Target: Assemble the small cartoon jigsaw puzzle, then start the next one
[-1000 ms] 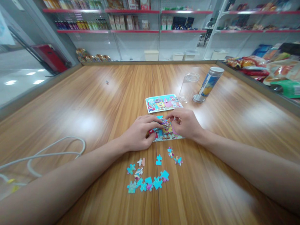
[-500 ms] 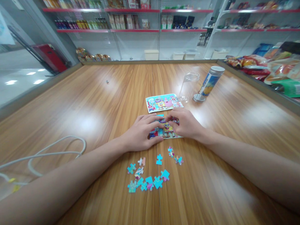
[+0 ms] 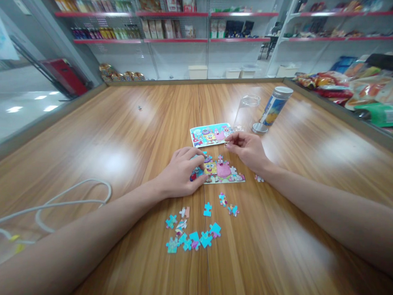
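Beyond the puzzle (image 3: 223,171) on the table (image 3: 119,137) lie one card (image 3: 209,135), one jar (image 3: 247,111), one tube (image 3: 275,106) and one lid (image 3: 259,128), clear of both hands; about twelve loose pieces (image 3: 195,240) lie nearer. The left hand (image 3: 180,176) presses the puzzle's left edge, fingers together; the right hand (image 3: 248,151) hovers by the card, fingertips pinched, on what I cannot tell

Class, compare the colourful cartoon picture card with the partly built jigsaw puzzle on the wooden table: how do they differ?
The rectangular cartoon picture card is one whole sheet with straight edges; the partly built jigsaw puzzle is interlocked pieces with a jagged, unfinished top edge. The card lies farther away, near the clear plastic jar; the puzzle lies nearer, its left end under the left hand. Both lie flat and show bright cartoon characters.
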The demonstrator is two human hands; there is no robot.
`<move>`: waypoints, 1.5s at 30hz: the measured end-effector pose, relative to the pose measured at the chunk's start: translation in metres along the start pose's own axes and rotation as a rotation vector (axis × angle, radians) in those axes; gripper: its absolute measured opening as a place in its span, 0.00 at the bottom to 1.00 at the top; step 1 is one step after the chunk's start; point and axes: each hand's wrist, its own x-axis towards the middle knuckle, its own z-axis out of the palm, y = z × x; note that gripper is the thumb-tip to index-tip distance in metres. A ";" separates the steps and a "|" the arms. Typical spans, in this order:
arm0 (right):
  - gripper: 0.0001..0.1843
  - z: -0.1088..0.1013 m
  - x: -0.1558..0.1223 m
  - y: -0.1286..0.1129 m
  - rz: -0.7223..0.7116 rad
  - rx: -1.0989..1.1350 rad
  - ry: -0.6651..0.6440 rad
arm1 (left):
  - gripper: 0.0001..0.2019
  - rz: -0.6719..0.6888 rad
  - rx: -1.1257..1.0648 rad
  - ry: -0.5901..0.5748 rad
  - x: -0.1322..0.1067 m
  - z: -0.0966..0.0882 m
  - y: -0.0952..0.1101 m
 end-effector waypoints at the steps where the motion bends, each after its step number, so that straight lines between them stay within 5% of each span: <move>1: 0.09 0.000 0.000 0.000 0.009 0.025 -0.008 | 0.09 0.000 0.009 0.016 0.000 0.001 -0.001; 6: 0.10 0.003 -0.002 -0.004 0.028 0.044 -0.075 | 0.08 0.068 0.020 0.038 -0.001 0.001 -0.001; 10: 0.09 0.003 -0.003 -0.006 0.032 0.035 -0.114 | 0.18 0.131 0.007 -0.044 -0.002 0.001 -0.001; 25: 0.07 0.003 -0.002 -0.006 -0.008 -0.031 -0.181 | 0.22 0.104 -0.035 -0.039 -0.001 0.002 -0.002; 38: 0.10 0.002 0.002 0.004 0.023 0.028 -0.065 | 0.21 0.099 -0.036 -0.043 -0.001 0.002 -0.002; 45: 0.18 -0.022 0.024 0.001 0.212 0.163 -0.381 | 0.20 0.101 -0.031 -0.051 -0.001 0.001 -0.002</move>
